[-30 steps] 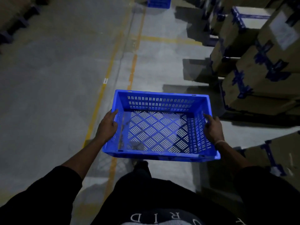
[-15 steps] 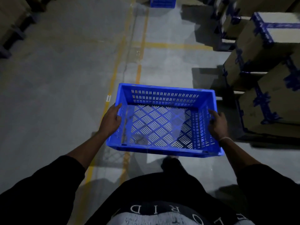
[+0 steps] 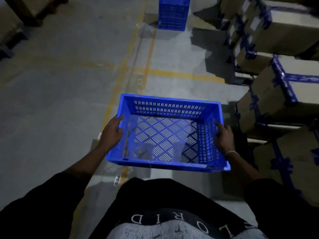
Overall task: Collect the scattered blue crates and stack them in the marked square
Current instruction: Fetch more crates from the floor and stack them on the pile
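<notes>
Empty blue perforated plastic crate (image 3: 167,133): carried level at waist height above the grey concrete floor (image 3: 51,100), left hand (image 3: 111,133) and right hand (image 3: 224,137) with fingers clamped on its short side walls. Since a second ago, the stack of blue crates (image 3: 173,13) beyond the yellow floor lines (image 3: 181,75) shows larger and closer; the grip is unchanged, the drop-off judged near.

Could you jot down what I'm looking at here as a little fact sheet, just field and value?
Place: warehouse floor with yellow lines
Carried item: empty blue crate, held level above the floor
Left hand: grips the crate's left wall
Right hand: grips the crate's right wall
Ahead: stack of blue crates
To the right: strapped cardboard boxes
</notes>
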`<move>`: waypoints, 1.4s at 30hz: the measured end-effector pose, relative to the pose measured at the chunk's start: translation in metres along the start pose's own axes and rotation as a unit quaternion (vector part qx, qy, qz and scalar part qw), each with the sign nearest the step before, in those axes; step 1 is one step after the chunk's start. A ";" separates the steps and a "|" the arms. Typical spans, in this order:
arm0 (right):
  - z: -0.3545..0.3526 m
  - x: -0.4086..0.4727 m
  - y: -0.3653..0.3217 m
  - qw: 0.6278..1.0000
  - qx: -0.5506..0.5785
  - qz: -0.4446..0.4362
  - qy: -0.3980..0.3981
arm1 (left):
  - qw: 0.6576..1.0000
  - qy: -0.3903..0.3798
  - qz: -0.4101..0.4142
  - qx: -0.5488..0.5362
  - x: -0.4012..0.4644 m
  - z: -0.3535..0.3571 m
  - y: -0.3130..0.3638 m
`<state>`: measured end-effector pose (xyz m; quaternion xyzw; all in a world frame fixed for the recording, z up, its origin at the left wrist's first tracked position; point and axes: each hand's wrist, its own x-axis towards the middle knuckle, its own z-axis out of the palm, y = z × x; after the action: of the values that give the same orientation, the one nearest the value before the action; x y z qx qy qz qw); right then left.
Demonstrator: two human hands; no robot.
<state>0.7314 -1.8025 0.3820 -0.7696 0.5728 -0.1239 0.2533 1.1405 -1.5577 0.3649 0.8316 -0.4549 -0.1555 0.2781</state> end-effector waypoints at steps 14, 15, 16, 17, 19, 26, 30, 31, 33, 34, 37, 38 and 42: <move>0.031 0.353 -0.102 1.000 -0.001 -0.009 -0.003 | 1.000 0.015 -0.007 -0.010 0.375 0.010 -0.030; 0.034 0.375 -0.112 1.000 -0.003 -0.002 -0.002 | 1.000 0.011 -0.015 -0.010 0.401 0.006 -0.031; 0.037 0.396 -0.122 1.000 -0.004 0.000 0.003 | 1.000 0.005 -0.017 -0.011 0.427 0.001 -0.031; 0.039 0.418 -0.133 1.000 -0.005 -0.004 0.004 | 1.000 -0.002 -0.005 -0.005 0.454 -0.006 -0.031; 0.041 0.464 -0.153 1.000 -0.007 0.002 0.009 | 1.000 -0.006 0.008 -0.002 0.508 -0.019 -0.034; 0.047 0.604 -0.200 1.000 -0.001 -0.003 0.027 | 1.000 -0.028 0.008 -0.004 0.671 -0.031 -0.025; 0.056 0.702 -0.207 0.999 0.000 -0.005 0.034 | 1.000 -0.030 -0.003 -0.006 0.768 -0.013 -0.024; 0.058 0.730 -0.207 0.999 0.001 -0.003 0.034 | 1.000 -0.030 -0.004 -0.006 0.795 -0.008 -0.021; 0.061 0.784 -0.207 1.000 0.005 0.008 0.029 | 1.000 -0.031 0.003 -0.001 0.846 0.004 -0.014; 0.062 0.812 -0.207 1.000 0.006 0.010 0.029 | 1.000 -0.028 0.007 0.001 0.872 0.009 -0.010; 0.057 0.894 -0.213 0.999 0.003 0.014 0.034 | 1.000 -0.013 0.004 0.002 0.953 0.021 0.002; 0.053 0.920 -0.216 0.999 0.002 0.017 0.030 | 1.000 -0.009 0.002 0.004 0.978 0.023 0.009; 0.033 1.024 -0.230 1.000 0.007 0.006 0.027 | 1.000 0.009 0.020 0.009 1.078 0.026 0.030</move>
<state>1.2557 -2.7124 0.3748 -0.7611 0.5830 -0.1471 0.2434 1.6865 -2.4882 0.3562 0.8261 -0.4702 -0.1383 0.2780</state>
